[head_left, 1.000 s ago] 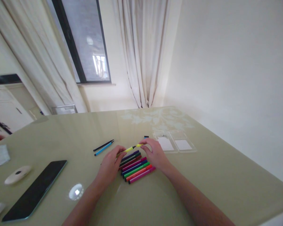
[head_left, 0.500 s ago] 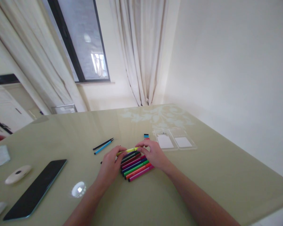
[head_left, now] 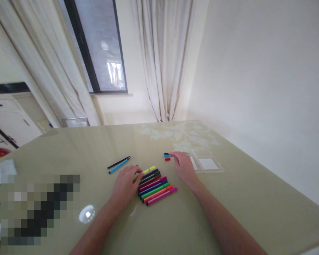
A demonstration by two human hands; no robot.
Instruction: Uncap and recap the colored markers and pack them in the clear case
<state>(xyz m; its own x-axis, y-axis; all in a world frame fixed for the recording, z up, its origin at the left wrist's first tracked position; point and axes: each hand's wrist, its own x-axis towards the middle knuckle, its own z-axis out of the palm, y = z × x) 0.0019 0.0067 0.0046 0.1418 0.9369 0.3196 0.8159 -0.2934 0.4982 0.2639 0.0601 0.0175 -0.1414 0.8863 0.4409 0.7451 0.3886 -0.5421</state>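
My left hand (head_left: 126, 180) is closed with thumb and index finger at the left end of a yellow marker (head_left: 149, 170). A small dark tip pokes out behind its knuckles; the rest of that thing is hidden. Beside the yellow one, several capped markers lie slanted in a row, down to a magenta marker (head_left: 162, 197) nearest me. My right hand (head_left: 184, 165) has its index finger stretched toward a black cap (head_left: 166, 153), fingertip at or very near it. Close by lie a blue cap (head_left: 166, 156) and a red cap (head_left: 167, 159). Nothing shows in the right hand.
An uncapped black marker (head_left: 117, 163) and blue marker (head_left: 118, 166) lie to the left. A clear plastic case (head_left: 215, 165) with white inserts is open behind my right hand. The left table area is pixelated. A wall (head_left: 268, 88) borders the right side.
My right hand has let go of the yellow marker and moved right and away to the loose caps. The yellow marker now lies in the row, my left hand still at its end.
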